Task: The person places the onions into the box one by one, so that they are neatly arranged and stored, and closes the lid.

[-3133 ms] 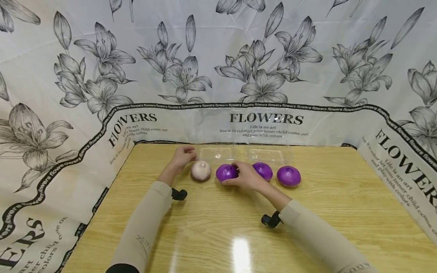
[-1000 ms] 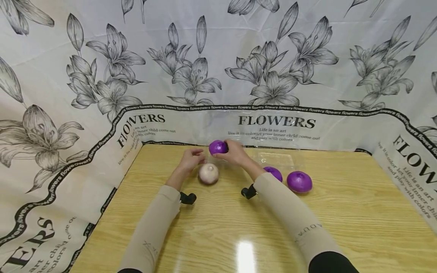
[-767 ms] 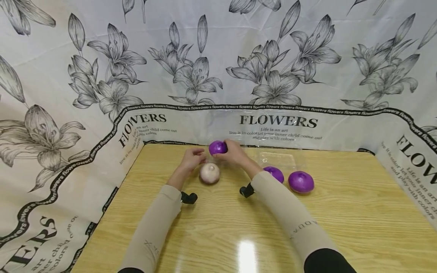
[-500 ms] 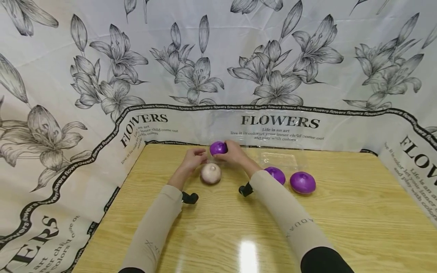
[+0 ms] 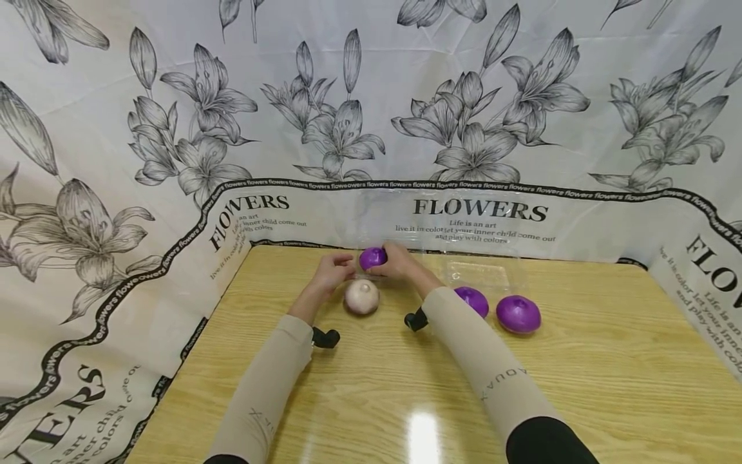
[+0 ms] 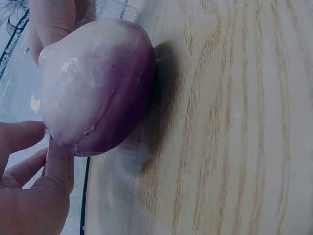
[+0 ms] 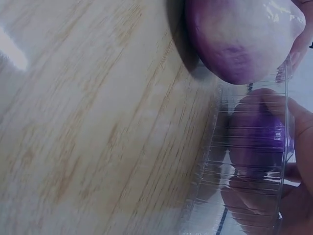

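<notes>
My right hand (image 5: 397,261) grips a purple onion (image 5: 371,258) inside the left compartment of a clear plastic box (image 5: 478,276). In the right wrist view the held onion (image 7: 259,137) shows through the box's ribbed wall. At the box's left end, my left hand (image 5: 334,272) pinches its thin rim between thumb and fingers, as the left wrist view also shows. A white-and-purple onion (image 5: 362,297) sits on the table just in front of the box, close to the left hand but not held. Part of the box is hidden by the right hand.
Two more purple onions stand on the wooden table (image 5: 371,399) to the right: one (image 5: 474,301) is partly hidden by the right sleeve, the other (image 5: 518,314) lies further right. Behind the box hangs a flower-printed cloth (image 5: 324,148), with its raised clear lid against it.
My right hand has picked the purple onion up from the table, carried it back and left over the box, and lowered it slightly. The left hand stays at the box's left end.
</notes>
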`<act>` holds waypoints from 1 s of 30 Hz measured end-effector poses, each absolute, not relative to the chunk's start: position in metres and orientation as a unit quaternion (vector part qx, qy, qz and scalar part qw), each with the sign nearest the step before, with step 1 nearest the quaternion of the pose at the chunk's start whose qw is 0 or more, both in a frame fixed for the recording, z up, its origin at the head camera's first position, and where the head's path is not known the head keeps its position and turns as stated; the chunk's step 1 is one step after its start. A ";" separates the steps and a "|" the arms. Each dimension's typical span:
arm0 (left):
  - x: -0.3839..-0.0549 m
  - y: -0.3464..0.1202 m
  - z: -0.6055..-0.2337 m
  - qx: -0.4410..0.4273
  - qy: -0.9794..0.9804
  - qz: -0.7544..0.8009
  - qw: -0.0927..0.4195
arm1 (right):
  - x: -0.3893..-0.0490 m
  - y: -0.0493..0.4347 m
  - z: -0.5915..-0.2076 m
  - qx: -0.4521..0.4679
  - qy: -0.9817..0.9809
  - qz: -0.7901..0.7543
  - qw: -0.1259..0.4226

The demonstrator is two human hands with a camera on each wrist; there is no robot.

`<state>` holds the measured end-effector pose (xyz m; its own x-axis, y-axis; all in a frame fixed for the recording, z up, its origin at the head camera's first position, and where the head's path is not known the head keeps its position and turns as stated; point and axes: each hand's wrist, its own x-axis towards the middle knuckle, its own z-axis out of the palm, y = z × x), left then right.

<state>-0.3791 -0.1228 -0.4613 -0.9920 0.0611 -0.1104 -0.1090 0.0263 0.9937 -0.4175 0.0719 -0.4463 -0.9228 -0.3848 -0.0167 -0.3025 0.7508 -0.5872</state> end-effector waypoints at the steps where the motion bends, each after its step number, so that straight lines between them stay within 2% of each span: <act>1: -0.379 -0.122 -0.462 -0.017 0.714 0.697 0.062 | -0.417 0.072 -0.446 -0.184 0.934 -0.298 0.071; 12: -0.377 -0.120 -0.462 -0.027 0.713 0.697 0.070 | -0.405 0.083 -0.438 -0.173 0.935 -0.300 0.071; 30: -0.376 -0.120 -0.458 -0.021 0.705 0.705 0.075 | -0.354 0.114 -0.407 -0.212 0.946 -0.245 0.028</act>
<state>-0.3760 -0.1205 -0.4578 -0.9879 0.0756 -0.1356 -0.1356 0.0060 0.9908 -0.3538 0.1144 -0.4066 -0.9087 -0.4143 0.0515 -0.3872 0.7902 -0.4750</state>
